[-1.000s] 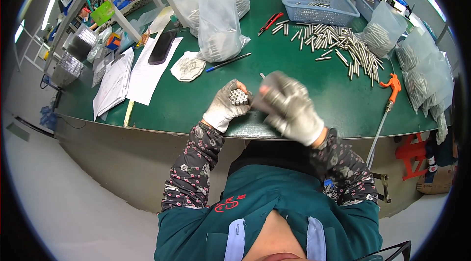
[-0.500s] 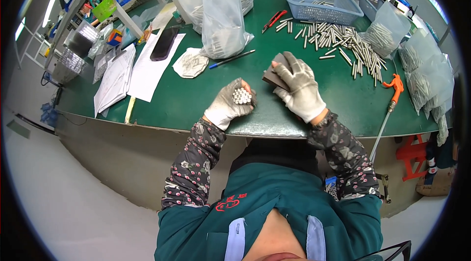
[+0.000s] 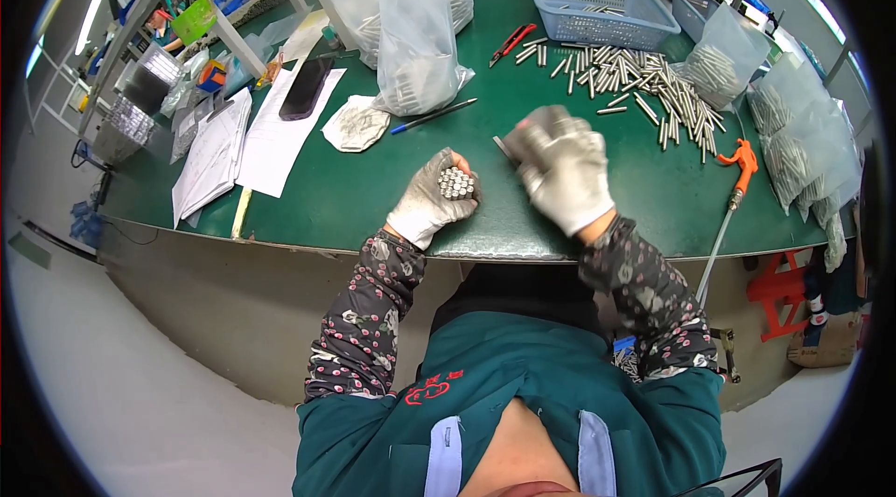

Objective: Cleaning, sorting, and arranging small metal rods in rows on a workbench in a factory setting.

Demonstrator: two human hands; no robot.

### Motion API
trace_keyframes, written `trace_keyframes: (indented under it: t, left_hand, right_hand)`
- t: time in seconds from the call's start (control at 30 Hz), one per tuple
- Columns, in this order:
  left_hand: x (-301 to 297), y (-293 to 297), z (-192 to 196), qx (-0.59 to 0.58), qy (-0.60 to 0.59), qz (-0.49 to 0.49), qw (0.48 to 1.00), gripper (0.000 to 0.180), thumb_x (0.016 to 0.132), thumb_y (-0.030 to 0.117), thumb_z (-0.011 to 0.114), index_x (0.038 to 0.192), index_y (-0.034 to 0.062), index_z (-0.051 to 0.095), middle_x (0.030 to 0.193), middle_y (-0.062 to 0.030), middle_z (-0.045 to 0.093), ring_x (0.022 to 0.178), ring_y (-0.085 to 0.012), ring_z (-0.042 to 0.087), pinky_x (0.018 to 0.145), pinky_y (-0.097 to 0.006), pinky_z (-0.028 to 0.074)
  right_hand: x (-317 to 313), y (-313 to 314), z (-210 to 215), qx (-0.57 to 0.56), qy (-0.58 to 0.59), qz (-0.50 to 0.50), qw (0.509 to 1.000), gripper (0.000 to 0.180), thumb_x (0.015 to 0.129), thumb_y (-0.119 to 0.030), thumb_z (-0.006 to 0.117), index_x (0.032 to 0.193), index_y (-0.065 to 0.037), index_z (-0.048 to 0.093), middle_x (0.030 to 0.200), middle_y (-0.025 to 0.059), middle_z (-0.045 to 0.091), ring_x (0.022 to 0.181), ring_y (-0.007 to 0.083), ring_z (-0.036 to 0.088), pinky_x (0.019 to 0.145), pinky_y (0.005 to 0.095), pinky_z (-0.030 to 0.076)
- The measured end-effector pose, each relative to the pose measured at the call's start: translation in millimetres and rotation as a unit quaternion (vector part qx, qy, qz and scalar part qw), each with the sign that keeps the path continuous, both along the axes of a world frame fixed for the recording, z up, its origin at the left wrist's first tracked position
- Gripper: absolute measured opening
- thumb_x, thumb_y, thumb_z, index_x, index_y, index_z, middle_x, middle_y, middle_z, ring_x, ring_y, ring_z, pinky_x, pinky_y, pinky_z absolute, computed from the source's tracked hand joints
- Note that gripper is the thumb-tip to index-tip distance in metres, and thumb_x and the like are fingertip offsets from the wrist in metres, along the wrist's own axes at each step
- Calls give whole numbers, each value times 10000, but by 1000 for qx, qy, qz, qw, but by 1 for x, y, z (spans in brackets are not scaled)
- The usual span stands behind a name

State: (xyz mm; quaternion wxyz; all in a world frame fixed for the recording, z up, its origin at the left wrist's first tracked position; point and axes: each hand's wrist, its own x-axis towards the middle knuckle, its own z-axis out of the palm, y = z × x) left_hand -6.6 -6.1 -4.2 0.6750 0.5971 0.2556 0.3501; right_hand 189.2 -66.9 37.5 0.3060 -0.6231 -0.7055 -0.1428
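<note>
My left hand [image 3: 425, 203], in a light work glove, grips a bundle of short metal rods [image 3: 455, 182] held upright, their round ends facing up, at the near edge of the green table [image 3: 373, 189]. My right hand [image 3: 565, 170], also gloved, is blurred with motion just right of the bundle and apart from it. A single short rod [image 3: 502, 148] shows at its fingertips on the table. The blur hides whether the fingers grip it.
Many loose metal rods [image 3: 635, 82] lie at the back right, before a blue basket [image 3: 607, 7]. Clear bags of rods [image 3: 415, 44] stand behind, with more bags [image 3: 803, 138] at right. Papers [image 3: 280, 138], a phone, a blue pen [image 3: 434, 116], red cutters and an orange-handled tool [image 3: 739, 166] lie about.
My right hand has left the bundle and moved up and to the right over the table. My left hand still holds the rods in about the same place.
</note>
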Motion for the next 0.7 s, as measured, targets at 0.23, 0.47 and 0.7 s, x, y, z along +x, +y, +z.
trace_keyframes:
  t: [0.23,0.47,0.7]
  left_hand:
    - [2,-2,0,32,38,40,998,405,629,-76,686,941,77,479,825,10,534,755,-71,538,695,-209,468]
    - [8,2,-11,61,27,43,997,424,631,-44,703,970,68,475,828,10,516,784,-74,545,706,-219,479]
    - [7,4,-12,165,80,67,981,469,638,-34,697,1034,69,467,905,-9,519,796,-90,536,725,-233,474]
  right_hand:
    - [-15,-9,-2,6,34,131,991,384,706,-249,633,1072,-133,628,1095,193,550,935,348,551,750,432,437]
    - [-20,-9,4,20,-22,174,984,333,725,-261,620,1041,-155,632,1040,180,560,902,326,554,745,428,426]
    - [-26,-11,18,5,11,250,968,342,684,-256,662,1003,-134,663,1036,199,572,887,349,559,764,437,430]
